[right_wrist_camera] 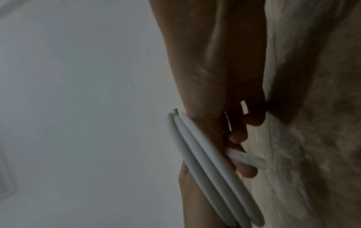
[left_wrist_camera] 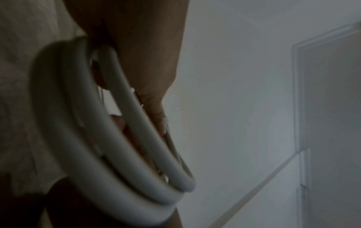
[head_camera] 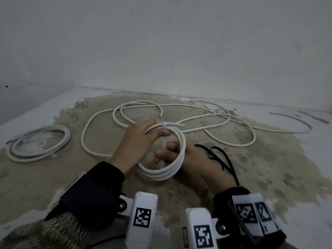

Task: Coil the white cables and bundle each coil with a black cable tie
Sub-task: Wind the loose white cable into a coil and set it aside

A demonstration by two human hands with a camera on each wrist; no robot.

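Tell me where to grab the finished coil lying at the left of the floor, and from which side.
Grip the finished coil across its bunched strands at the near rim, coming straight down from above. It lies flat on the floor with its turns side by side, so a hand can probably wrap all of them there; its loose end at the far left would offer a poorer hold.

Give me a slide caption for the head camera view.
Left hand grips a coiled white round cable while right hand pinches a white tie strap.
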